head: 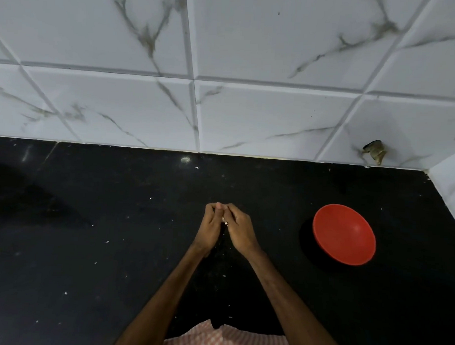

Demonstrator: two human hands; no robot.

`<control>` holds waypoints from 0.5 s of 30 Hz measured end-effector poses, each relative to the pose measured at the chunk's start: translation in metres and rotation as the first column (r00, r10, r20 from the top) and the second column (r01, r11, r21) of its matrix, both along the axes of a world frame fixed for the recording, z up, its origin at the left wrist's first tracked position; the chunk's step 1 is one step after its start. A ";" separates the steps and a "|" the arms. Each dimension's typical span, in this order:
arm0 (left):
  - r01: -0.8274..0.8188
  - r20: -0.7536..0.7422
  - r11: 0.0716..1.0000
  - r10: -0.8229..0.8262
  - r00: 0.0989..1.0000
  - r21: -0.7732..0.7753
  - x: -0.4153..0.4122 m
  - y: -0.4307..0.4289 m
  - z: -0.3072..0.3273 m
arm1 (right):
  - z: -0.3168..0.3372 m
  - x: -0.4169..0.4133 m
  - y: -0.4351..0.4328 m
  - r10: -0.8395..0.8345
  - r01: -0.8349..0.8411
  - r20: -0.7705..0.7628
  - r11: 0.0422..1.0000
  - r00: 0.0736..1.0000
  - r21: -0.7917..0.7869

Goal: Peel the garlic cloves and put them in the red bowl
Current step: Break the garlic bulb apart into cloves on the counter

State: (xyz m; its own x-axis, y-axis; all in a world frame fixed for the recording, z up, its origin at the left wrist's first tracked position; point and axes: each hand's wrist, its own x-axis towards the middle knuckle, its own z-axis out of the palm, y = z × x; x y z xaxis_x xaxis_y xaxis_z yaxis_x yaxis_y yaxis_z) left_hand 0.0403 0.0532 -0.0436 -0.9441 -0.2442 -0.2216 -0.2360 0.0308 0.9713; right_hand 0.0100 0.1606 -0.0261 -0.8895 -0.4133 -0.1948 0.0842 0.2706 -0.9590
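Both hands meet over the black surface (116, 220): the left hand (209, 229) and right hand (242, 231) curl their fingers (231, 210) together, pinching a small white garlic clove (224, 221) between them. The red bowl (344, 234) sits to their right, well apart.

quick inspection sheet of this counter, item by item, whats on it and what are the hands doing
surface: black counter, dark and speckled.
job's things: red bowl to the right of the hands, looks empty; a small white piece, likely a garlic clove, between the fingers.
clutter: white peel flecks scattered over the counter.
hands: left hand and right hand meet at the fingertips, both pinching the clove.
cables: nothing seen.
surroundings: white marbled tile wall behind, with a broken hole low at the right; checked cloth at the near edge.
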 end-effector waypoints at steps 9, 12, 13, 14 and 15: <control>-0.010 0.020 0.998 0.008 1.000 0.064 0.005 0.005 -0.007 | -0.010 0.006 -0.002 -0.058 0.057 0.092 0.998 0.994 0.008; 0.048 0.024 0.997 -0.050 0.998 0.053 0.005 0.005 -0.005 | -0.014 0.007 -0.001 -0.152 0.155 0.127 0.988 0.980 -0.014; 0.074 0.031 0.996 -0.076 0.997 0.052 0.005 0.005 -0.005 | -0.015 0.006 0.000 -0.168 0.171 0.139 0.985 0.976 -0.014; 0.099 0.044 0.994 -0.101 0.994 0.053 0.006 0.005 -0.004 | -0.019 0.005 0.001 -0.169 0.172 0.161 0.985 0.972 -0.006; 0.118 0.057 0.991 -0.122 0.991 0.063 0.006 0.005 -0.005 | -0.022 0.004 0.003 -0.165 0.171 0.201 0.985 0.966 -0.011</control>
State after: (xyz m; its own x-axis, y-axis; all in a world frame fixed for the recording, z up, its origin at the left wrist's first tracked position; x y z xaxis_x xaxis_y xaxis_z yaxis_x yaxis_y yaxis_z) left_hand 0.0465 0.0581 -0.0487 -0.9502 -0.1147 -0.2899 -0.2924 0.0055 0.9563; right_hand 0.0135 0.1632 -0.0482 -0.8911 -0.2691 -0.3654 0.3160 0.2100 -0.9252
